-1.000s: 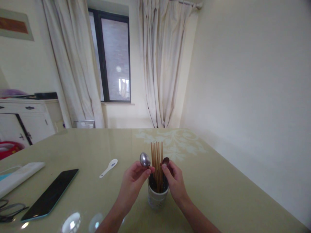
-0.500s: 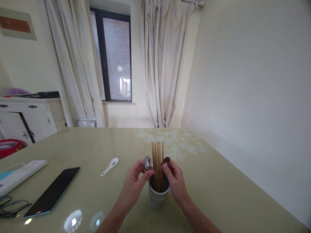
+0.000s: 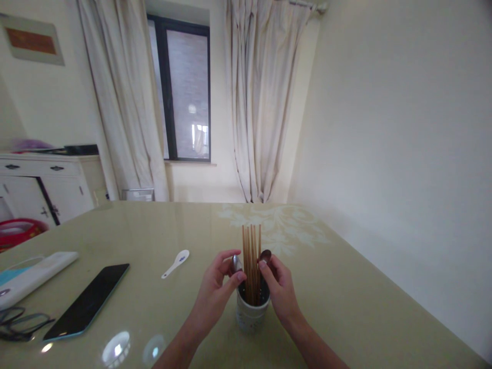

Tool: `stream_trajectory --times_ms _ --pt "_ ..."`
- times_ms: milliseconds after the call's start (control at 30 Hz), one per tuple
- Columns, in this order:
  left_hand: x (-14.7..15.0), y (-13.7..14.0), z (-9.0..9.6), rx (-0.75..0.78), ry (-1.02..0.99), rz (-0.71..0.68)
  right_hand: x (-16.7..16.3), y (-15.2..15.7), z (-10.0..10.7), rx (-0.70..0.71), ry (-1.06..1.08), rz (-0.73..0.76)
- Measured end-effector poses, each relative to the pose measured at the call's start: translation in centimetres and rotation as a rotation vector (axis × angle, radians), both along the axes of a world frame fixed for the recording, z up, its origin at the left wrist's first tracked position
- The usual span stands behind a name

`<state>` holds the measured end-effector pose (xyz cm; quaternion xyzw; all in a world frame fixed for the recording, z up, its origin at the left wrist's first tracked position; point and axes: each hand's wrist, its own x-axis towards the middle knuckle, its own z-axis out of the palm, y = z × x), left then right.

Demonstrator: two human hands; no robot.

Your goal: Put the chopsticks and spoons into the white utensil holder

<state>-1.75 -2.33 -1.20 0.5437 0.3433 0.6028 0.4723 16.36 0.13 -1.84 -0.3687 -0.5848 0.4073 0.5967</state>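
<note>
A pale patterned utensil cup (image 3: pixel 252 313) stands upright on the table with several wooden chopsticks (image 3: pixel 251 261) rising from it. My left hand (image 3: pixel 215 282) is at the cup's left rim, thumb and fingers curled around a shiny metal spoon (image 3: pixel 236 263), its bowl up and seen nearly edge-on. On the other side, my right hand (image 3: pixel 282 289) pinches a dark spoon (image 3: pixel 265 255) just below its bowl, thumb in front. Both spoon handles are hidden by the hands and cup. A white soup spoon (image 3: pixel 176 263) with a blue mark lies to the left, untouched.
A dark tablet or phone (image 3: pixel 87 301) lies on the glossy table (image 3: pixel 200 328) at left. Beside it are a white power strip (image 3: pixel 40 274) and dark-framed glasses (image 3: pixel 23 323). A wall (image 3: pixel 403 154) runs along the table's right side.
The metal spoon in my left hand has turned from facing me to nearly edge-on, and the left index finger has lifted and straightened somewhat. My right hand keeps its pinch. The view has shifted slightly.
</note>
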Motion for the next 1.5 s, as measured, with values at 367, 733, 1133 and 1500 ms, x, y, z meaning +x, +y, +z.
stream_trajectory --times_ms 367,733,1133,1500 --pt "-0.4 -0.4 0.2 0.126 0.206 0.03 0.0 0.0 0.1 0.02 -0.002 -0.006" --pt "-0.7 -0.1 0.1 0.214 0.239 0.076 -0.2 0.0 -1.0 0.015 -0.082 -0.032" --pt "-4.3 2.2 -0.3 0.134 0.467 0.485 -0.2 -0.3 -0.7 0.03 -0.118 -0.041" --pt "-9.2 3.0 -3.1 -0.246 1.596 0.748 -0.3 -0.2 -0.8 0.046 -0.124 -0.031"
